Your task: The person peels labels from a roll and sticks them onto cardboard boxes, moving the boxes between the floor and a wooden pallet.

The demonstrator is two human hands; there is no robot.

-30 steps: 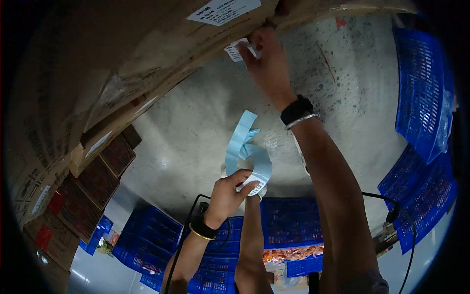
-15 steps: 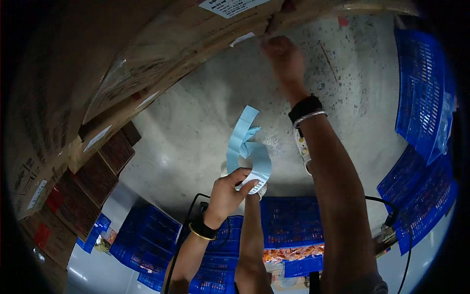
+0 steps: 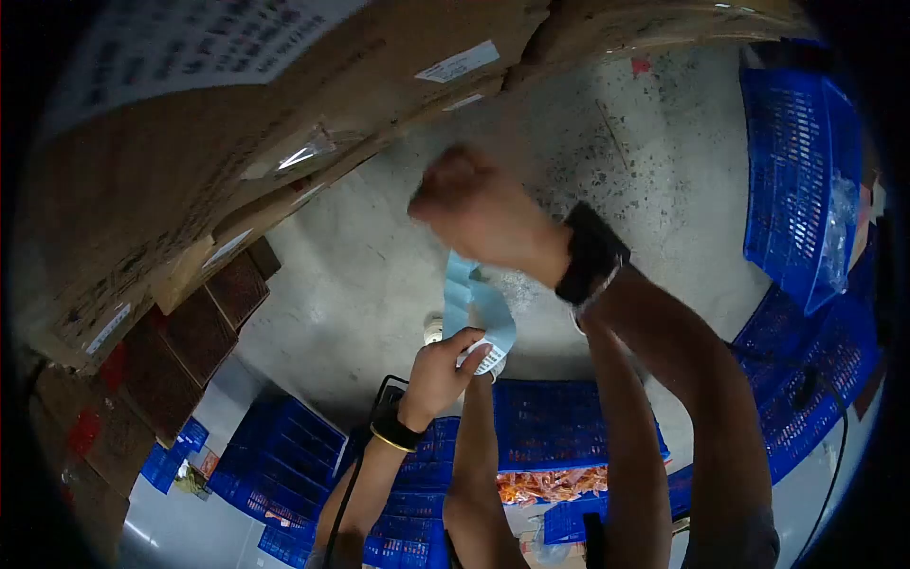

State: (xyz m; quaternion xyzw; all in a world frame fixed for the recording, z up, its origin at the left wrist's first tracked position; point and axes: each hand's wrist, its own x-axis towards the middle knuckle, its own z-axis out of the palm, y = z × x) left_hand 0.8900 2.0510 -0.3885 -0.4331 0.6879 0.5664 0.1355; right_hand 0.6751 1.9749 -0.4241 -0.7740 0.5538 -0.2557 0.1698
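My left hand (image 3: 442, 373) pinches a curling light-blue strip (image 3: 496, 323), which looks like label backing, between thumb and fingers. A white printed label (image 3: 482, 357) shows at the strip's lower end, by my thumb. Above it, my right hand (image 3: 474, 206) is raised over the floor, blurred, with its fingers curled in; whatever they hold, if anything, is hidden. This hand covers the strip's upper end in the view. Stacked cardboard boxes (image 3: 379, 85) stand just beyond my right hand, with white labels (image 3: 459, 63) on their sides.
Concrete floor (image 3: 360, 275) lies below my hands. Blue plastic crates (image 3: 801, 171) stand at the right, and more blue crates (image 3: 275, 455) are behind my legs. Orange wrapped items (image 3: 550, 484) fill one crate. A black cable hangs beside my left arm. More boxes line the left.
My right hand has moved away from the boxes, down and left toward the blue strip. My left hand keeps its hold on the strip. The view has shifted slightly.
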